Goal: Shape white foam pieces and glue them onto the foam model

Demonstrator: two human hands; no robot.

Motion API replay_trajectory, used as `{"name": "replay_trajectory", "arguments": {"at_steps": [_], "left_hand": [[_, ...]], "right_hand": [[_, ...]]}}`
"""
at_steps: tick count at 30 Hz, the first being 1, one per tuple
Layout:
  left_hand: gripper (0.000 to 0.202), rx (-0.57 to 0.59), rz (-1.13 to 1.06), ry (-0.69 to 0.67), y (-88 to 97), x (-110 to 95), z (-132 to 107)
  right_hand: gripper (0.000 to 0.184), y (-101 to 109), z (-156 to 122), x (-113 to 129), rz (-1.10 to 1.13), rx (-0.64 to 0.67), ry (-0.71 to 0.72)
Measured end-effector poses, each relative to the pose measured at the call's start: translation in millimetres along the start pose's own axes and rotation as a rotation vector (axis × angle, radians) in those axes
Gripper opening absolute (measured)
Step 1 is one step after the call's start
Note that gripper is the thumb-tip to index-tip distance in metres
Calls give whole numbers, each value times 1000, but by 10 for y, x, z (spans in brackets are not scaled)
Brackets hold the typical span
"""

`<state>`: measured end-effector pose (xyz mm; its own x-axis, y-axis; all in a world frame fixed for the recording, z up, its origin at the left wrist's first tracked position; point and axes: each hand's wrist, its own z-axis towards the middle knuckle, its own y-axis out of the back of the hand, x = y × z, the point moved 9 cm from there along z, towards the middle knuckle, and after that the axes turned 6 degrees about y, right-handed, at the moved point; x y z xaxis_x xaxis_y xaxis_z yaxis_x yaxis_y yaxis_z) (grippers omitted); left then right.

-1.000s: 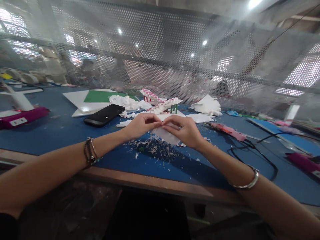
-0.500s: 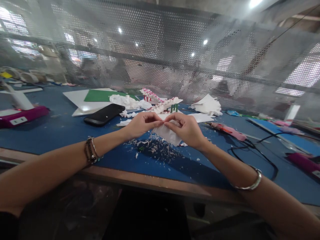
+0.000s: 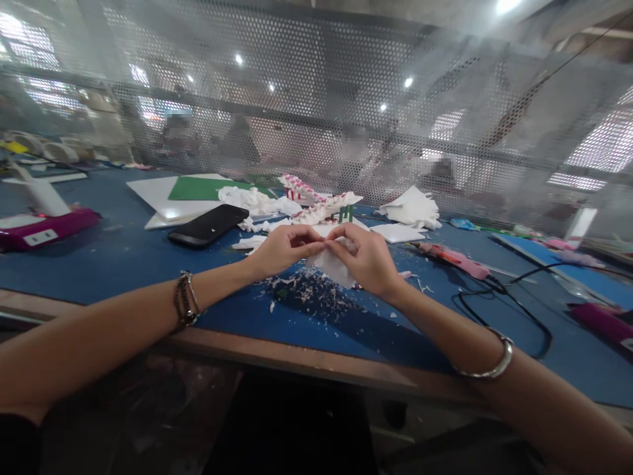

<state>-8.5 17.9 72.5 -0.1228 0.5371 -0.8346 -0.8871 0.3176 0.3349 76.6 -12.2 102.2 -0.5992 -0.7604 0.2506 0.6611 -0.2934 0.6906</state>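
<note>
My left hand (image 3: pixel 281 249) and my right hand (image 3: pixel 364 258) meet above the blue table mat (image 3: pixel 123 257), fingertips pinched together on the top edge of a small white sheet piece (image 3: pixel 335 269). The piece hangs down in front of my right palm. Below the hands lies a heap of white shavings (image 3: pixel 306 293) on the mat. Both hands are closed in a pinch on the piece.
A black phone (image 3: pixel 208 225) lies left of the hands, beside white and green boards (image 3: pixel 182 192). A small pink-and-white model (image 3: pixel 319 201) and torn white sheets (image 3: pixel 410 210) sit behind. A pink tool (image 3: pixel 450 258) with a black cable (image 3: pixel 499 300) lies right. A perforated screen (image 3: pixel 316 119) backs the table.
The hands stay joined on the white piece; the piece has been drawn up a little and looks more crumpled. The view shifted slightly.
</note>
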Motion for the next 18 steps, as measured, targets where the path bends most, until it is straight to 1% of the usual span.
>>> {"name": "replay_trajectory", "arguments": {"at_steps": [6,10,14,18], "left_hand": [[16,-76,116,-42,32,-60,-22],[16,-93,136,-42,58,-59,-12],[14,-66,38,27,66,-2,11],[11,-40,-99,75,47,46,18]], "right_hand": [[7,5,-14,11,-16,-53,7],[8,22,-8,18,8,-59,21],[7,17,-8,-33,74,-32,3],[6,1,-8,-83,225,-21,-26]]}}
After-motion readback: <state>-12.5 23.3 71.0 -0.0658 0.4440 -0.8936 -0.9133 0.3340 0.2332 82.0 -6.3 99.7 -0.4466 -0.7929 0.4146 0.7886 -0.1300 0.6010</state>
